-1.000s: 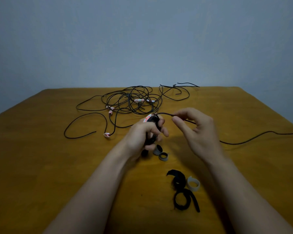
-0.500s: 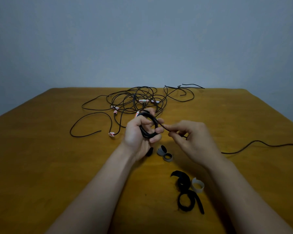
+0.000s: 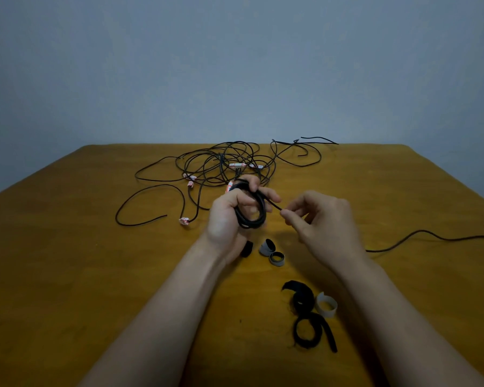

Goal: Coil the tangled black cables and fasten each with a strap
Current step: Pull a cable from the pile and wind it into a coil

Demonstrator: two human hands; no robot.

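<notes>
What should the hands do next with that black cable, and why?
Probably wind one more loop. The left hand grips a small coil, and the right hand pinches the same cable just beside it. A long loose tail runs off to the right across the table, so it seems too soon for the straps lying nearby.

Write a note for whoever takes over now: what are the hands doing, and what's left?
Left hand grips a small coil. Right hand pinches the cable just beside it; its tail trails right across the table.
Tangle lies at the far side. Straps lie near the arms, unused.
Done: a few loops. To do: finish the coil, strap it, then the tangle.
</notes>
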